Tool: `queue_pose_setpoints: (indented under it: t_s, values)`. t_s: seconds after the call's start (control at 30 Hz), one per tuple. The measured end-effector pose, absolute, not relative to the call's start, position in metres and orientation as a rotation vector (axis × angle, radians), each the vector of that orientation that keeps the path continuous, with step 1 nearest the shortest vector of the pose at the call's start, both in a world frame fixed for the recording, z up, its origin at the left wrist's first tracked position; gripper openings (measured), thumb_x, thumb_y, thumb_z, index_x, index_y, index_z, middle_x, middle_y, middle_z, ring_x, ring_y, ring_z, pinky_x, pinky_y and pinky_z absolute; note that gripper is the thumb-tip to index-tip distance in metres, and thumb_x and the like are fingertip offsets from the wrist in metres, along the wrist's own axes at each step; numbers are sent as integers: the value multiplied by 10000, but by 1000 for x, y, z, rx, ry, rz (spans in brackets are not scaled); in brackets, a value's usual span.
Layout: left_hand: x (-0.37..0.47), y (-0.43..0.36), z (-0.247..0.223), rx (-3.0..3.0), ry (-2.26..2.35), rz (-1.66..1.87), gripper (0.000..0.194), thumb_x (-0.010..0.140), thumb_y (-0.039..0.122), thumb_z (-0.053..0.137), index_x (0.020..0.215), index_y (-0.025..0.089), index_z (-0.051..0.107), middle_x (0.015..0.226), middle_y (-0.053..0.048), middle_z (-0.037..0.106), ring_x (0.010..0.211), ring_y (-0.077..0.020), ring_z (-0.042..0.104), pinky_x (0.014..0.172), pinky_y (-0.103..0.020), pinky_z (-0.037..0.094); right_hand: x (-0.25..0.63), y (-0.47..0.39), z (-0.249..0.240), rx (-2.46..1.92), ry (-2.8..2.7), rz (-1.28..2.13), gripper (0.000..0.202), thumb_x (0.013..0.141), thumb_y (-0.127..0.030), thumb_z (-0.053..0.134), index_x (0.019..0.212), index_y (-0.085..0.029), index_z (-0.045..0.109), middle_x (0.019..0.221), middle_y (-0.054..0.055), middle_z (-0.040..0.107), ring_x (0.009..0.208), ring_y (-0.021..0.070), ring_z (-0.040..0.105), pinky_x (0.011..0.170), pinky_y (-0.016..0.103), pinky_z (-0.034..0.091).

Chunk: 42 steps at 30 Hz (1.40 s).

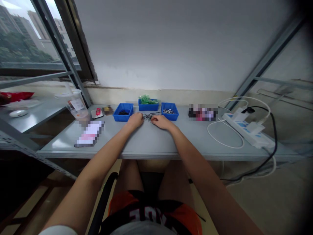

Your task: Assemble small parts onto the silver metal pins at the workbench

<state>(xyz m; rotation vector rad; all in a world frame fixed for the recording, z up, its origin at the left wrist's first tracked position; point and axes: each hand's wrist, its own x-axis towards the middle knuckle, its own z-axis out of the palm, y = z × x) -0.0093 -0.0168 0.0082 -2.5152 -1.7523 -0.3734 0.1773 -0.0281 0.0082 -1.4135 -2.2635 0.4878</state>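
A loose pile of small, thin metal pieces (148, 116), which look like screws, lies on the grey table between my two hands. My left hand (135, 120) rests at the pile's left edge with its fingers curled closed; whatever they hold is hidden. On the other side, my right hand (161, 122) has its thumb and fingers pinched together at the pile's right edge, and I cannot make out what is between them. Behind my right hand stands a blue bin (172, 116) with silvery pieces inside. Another blue bin (117, 117), holding dark pieces, is left of my left hand.
Behind the pile, a third blue bin (148, 107) holds green plastic packaging (145, 99). At left are a blurred phone (90, 133), a drink cup (77, 106) and a small white dish (93, 115). A power strip (254, 135) with cables lies at right.
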Motion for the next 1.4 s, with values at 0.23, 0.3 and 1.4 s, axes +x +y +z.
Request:
queue_pose_setpoints:
  t_s: [0.23, 0.3, 1.4]
  values:
    - [-7, -21, 10, -2421, -1831, -323, 273, 870, 234, 455, 983, 116, 673, 1046, -179, 676, 1021, -293, 629, 845, -362, 505, 177, -29, 9, -1427, -2273, 480, 169, 854, -172, 558, 972, -152, 678, 928, 70, 696, 851, 160, 618, 815, 288, 454]
    - [-6, -22, 10, -2410, -1863, -321, 277, 868, 232, 455, 1001, 122, 671, 1058, -173, 676, 1038, -283, 623, 862, -353, 501, 177, -29, 8, -1423, -2274, 483, 168, 856, -177, 558, 973, -150, 676, 925, 70, 694, 848, 158, 616, 814, 287, 454]
    - [-6, -9, 16, -2705, -1315, -1322, 181, 883, 235, 460, 857, 148, 616, 817, -49, 653, 748, -145, 573, 705, -251, 447, 181, -18, 7, -1335, -1988, 314, 207, 932, -273, 444, 907, -175, 625, 774, 37, 677, 714, 148, 598, 714, 245, 403]
